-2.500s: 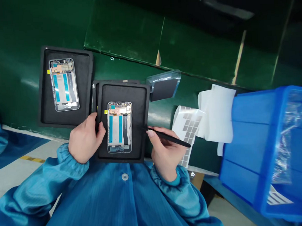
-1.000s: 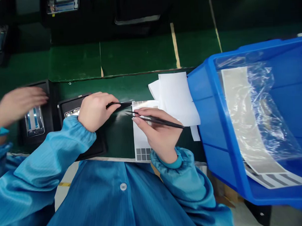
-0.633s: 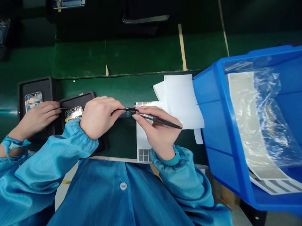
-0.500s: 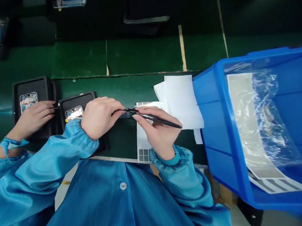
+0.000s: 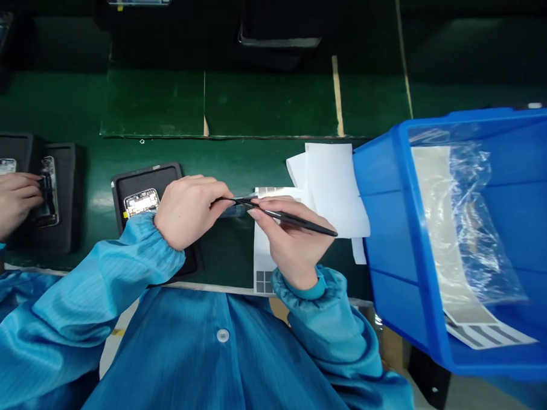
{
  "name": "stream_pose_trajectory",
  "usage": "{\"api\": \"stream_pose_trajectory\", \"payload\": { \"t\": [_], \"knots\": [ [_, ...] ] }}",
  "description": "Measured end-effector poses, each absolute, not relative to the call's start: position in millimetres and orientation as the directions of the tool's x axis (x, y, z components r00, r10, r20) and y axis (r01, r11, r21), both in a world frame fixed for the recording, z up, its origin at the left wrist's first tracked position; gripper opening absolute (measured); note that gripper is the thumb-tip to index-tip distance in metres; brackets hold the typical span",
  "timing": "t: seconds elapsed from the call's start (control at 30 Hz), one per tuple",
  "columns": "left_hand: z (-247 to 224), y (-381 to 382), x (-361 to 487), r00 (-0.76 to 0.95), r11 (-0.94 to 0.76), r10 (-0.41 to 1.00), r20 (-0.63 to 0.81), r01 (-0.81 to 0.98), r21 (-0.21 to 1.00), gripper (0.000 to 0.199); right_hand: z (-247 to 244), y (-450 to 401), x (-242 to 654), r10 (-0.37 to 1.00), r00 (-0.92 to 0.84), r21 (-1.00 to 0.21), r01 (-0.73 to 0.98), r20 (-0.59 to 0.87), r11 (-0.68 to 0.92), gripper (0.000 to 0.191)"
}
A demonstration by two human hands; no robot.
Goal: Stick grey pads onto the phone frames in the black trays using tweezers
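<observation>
My left hand (image 5: 190, 211) pinches a thin black tool (image 5: 225, 200), and its tip meets the tips of the black tweezers (image 5: 292, 216) shut in my right hand (image 5: 293, 243). A small dark piece (image 5: 232, 211) lies under those tips, too small to identify. Below them is a white sheet of grey pads (image 5: 263, 260). My left wrist rests over a black foam tray (image 5: 148, 177) that holds a phone frame (image 5: 141, 202), mostly hidden by my sleeve.
A blue plastic bin (image 5: 438, 246) stands at the right, holding clear plastic and a sheet of pads. White paper (image 5: 334, 190) lies against it. At the far left, a co-worker's hand (image 5: 6, 204) is at another black tray (image 5: 51, 199). More trays sit across the green bench.
My view has shifted and my hands have come together over the pad sheet, the tool tips meeting. The co-worker's hand has moved left, away from the nearer tray.
</observation>
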State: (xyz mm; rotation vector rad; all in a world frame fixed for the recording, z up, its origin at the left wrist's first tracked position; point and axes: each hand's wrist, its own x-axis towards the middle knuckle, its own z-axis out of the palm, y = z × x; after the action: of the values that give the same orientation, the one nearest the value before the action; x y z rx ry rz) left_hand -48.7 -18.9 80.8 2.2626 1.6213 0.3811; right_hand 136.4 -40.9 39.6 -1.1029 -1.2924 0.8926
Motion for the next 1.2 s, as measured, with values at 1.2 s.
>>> {"api": "stream_pose_trajectory", "payload": {
  "t": [1.2],
  "knots": [
    [6,-141,-194,-0.057,-0.027,0.969,0.241,0.943,0.333,0.025,12,-28,-32,0.929,-0.269,-0.946,0.27,-0.255,-0.181,0.015]
  ]
}}
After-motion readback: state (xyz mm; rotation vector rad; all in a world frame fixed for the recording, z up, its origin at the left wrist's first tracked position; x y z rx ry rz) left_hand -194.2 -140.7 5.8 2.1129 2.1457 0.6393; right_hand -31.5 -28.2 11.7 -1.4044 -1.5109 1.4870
